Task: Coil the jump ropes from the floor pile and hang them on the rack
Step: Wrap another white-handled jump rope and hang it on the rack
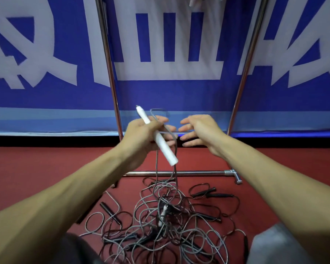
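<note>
left grip (141, 136): I see it closed round the white handle (166, 149), held up in front of the rack (111, 73).
handle axis: slanted, with the narrow tip up-left toward the banner (170, 94) and the butt end down-right.
cord (156, 168): grey, looped over the left fingers, then hanging to the pile (160, 221) on the red floor (46, 164).
right grip (200, 130): fingers spread, holding nothing; a blurred strand may touch the fingertips.
writing: big white characters on the blue banner, cropped; I can't read them.
</note>
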`<state>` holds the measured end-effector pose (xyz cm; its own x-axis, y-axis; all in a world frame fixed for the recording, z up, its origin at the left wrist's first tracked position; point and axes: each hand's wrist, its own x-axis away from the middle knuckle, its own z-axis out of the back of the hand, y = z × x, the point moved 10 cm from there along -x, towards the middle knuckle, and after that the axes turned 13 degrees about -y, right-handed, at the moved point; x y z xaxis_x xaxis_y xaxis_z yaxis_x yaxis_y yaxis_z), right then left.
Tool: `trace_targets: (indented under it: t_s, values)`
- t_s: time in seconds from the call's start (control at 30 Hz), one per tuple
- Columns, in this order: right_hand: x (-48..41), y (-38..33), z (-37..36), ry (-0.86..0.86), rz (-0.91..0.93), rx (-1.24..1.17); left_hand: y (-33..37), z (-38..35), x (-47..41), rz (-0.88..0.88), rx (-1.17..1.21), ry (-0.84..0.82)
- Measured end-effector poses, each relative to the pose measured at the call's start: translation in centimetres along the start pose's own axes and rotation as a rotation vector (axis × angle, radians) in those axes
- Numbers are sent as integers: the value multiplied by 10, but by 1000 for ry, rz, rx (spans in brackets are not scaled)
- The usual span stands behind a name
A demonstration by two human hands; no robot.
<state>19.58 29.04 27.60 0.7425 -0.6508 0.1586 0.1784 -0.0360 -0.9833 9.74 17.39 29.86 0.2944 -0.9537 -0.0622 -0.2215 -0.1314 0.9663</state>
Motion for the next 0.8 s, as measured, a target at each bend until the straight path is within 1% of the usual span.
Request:
trace_targets:
  t_s: [0.03,0.1,0.2,0.27,0.3,0.33,0.4,0.47,0.53,0.6,0.67,0.73,0.8]
  values:
    - [-1,3,-5,-41,-22,80,6,3,0,-22,69,11]
    - [-1,12,-23,-182,-59,266,20,8,2,-74,246,13]
    - [10,27,-63,-526,-95,533,36,19,4,-159,511,15]
    - [22,36,-85,-729,-124,603,42,26,4,-203,586,16]
    - [26,39,-92,-787,-129,615,42,30,4,-213,600,14]
    - [26,40,-96,-800,-132,609,41,34,3,-216,605,12]
    - [21,40,-93,-730,-140,553,38,41,1,-213,590,23]
    - [15,37,-84,-603,-132,479,32,51,-3,-204,553,56]
    - [11,26,-72,-479,-85,376,22,58,-5,-170,461,97]
    - [9,10,-60,-372,-10,249,9,62,-6,-85,299,126]
    - [8,-5,-48,-272,63,141,-5,58,-5,30,115,106]
    - [8,-18,-36,-184,132,80,-18,46,-4,148,-112,35]
    - [8,-26,-24,-98,180,33,-28,30,0,238,-350,-71]
